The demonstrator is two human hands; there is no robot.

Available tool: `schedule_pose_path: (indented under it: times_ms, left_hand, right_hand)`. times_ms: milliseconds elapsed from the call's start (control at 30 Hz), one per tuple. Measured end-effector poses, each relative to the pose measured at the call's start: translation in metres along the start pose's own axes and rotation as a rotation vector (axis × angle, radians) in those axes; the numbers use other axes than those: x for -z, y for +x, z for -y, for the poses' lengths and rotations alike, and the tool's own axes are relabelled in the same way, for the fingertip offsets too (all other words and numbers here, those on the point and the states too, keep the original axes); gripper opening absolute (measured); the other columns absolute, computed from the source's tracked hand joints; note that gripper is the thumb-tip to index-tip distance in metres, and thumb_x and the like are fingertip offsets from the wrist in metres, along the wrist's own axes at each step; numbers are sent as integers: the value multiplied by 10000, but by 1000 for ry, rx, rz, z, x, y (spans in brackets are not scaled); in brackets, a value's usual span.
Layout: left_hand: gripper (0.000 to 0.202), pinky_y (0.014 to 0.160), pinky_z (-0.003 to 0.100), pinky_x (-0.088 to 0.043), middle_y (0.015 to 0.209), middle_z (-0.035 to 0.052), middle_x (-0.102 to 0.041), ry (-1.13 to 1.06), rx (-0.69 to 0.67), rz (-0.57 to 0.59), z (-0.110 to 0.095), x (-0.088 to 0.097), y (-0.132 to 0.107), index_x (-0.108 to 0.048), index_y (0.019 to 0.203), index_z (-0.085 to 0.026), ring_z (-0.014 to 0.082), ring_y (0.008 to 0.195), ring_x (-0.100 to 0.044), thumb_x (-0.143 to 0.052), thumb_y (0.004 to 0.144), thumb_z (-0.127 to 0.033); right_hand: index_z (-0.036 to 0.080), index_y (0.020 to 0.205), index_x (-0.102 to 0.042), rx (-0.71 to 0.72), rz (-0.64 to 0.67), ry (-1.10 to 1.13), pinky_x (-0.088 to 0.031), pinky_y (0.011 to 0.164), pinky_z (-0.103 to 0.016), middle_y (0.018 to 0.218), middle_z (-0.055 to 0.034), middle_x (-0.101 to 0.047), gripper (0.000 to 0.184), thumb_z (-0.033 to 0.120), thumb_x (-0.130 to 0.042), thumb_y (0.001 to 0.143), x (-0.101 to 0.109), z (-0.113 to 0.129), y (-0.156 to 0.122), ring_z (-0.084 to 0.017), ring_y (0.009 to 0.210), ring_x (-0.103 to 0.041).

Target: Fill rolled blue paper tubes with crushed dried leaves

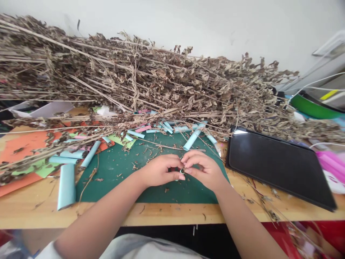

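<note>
Over the green cutting mat (115, 180), my hands meet at a small pale-blue rolled paper tube (182, 171) with dark bits at its open end. My left hand (161, 169) is closed around the tube, thumb and fingers on its side. At the tube's mouth, the fingertips of my right hand (206, 171) are pinched together; what they hold is too small to make out, perhaps dried leaf crumbs. Bits of dry leaf lie scattered on the mat. Other light-blue paper tubes (194, 137) lie along its far edge, and a wide one (67, 187) rests at its left.
A big heap of dried leafy stalks (161, 79) spans the back of the table against the wall. A black tablet (277, 167) lies right of the mat. Orange paper (20, 144) is at the left. The wooden table's front edge (161, 216) is close to me.
</note>
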State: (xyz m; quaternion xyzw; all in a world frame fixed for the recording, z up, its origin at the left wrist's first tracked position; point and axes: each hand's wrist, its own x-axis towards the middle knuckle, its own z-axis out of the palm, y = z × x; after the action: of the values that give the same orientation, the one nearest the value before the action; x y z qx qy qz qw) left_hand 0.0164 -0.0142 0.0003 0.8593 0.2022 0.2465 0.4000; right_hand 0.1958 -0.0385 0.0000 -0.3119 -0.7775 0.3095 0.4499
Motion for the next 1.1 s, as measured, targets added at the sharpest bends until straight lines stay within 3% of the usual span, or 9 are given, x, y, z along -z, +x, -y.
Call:
schedule_pose_path:
  times_ms: [267,467,633,800,933,1100]
  left_hand:
    - [169,649,193,-383,740,33,-541,-65,18,6,3,1,1,-591,797,-124,109,702,-504,-531,769,-279]
    - [178,631,198,-385,738,42,-545,-72,17,5,4,1,1,-587,780,-106,113,690,-502,-539,759,-276]
    - [129,654,203,-394,740,36,-566,-98,7,0,2,1,1,-599,746,-119,120,723,-518,-544,751,-235]
    - [67,650,194,-396,763,28,-588,-72,50,12,0,0,1,-593,724,-123,112,724,-528,-543,732,-166]
    - [104,678,208,-395,793,36,-589,-44,28,5,1,0,1,-586,762,-134,119,754,-530,-527,759,-219]
    - [168,643,198,-387,726,32,-556,-48,27,25,-1,2,2,-584,768,-123,109,690,-513,-551,755,-287]
  right_hand:
    - [213,759,-547,60,49,-165,-442,746,-285,900,-36,-534,47,170,-556,740,0,5,-3,-133,830,-530]
    - [243,895,-492,94,-15,-151,-439,767,-346,977,-55,-485,184,158,-531,737,-2,3,-7,-175,901,-496]
    - [238,990,-499,180,73,-330,-415,788,-379,1078,-72,-462,273,195,-552,725,-5,8,-7,-189,912,-469]
    - [215,844,-575,197,76,-461,-395,803,-403,1057,-62,-491,132,191,-571,714,-12,14,-4,-208,935,-445]
    - [221,740,-580,168,-11,-394,-411,784,-372,978,-45,-523,82,148,-546,726,-14,15,-4,-179,882,-475]
    - [253,787,-591,45,-115,-97,-458,669,-327,777,-21,-513,100,174,-542,749,-8,10,-7,-159,765,-529]
